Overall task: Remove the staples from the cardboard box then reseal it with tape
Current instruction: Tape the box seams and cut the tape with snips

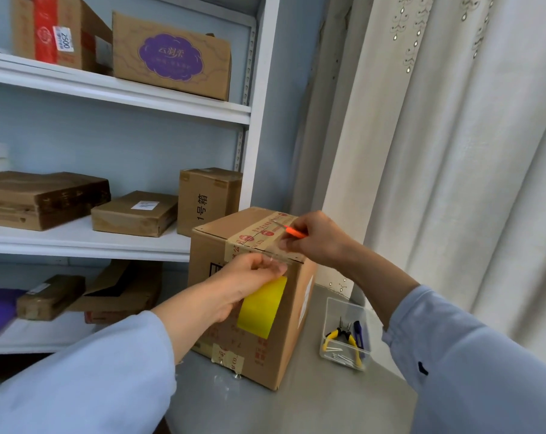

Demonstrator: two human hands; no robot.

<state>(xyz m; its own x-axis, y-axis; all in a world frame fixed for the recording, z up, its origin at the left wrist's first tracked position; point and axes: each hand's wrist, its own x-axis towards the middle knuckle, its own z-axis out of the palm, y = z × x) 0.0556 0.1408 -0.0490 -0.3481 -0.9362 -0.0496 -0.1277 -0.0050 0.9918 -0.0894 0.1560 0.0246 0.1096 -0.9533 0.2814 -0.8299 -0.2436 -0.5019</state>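
The cardboard box (249, 296) stands upright on the grey desk (312, 402) in the lower centre of the frame, directly in front of the white shelving (118, 111). A strip of printed tape (259, 234) runs across its top flaps and down the near face, where a yellow label (262, 306) sits below it.

We hold a length of clear tape (281, 257) along the box's top front edge. The left hand (249, 277), at centre frame, pinches the tape's near end between thumb and fingertips and rests against the upper front face; this appears to keep the strip taut and aligned with the edge. The right hand (315, 239), just right of the box top, is curled around an orange-handled cutter (293, 231), its tip pointing at the seam, while its lower fingers touch the far end of the clear tape. Judging by this grip, the step in hand is trimming or laying tape during resealing.

At lower right of the frame, a clear plastic tray (343, 333) sits near the box, within reach. It contains yellow-handled pliers (340, 338), a dark blue tool (357, 335) and thin metal pieces (340, 355), probably extracted staples.
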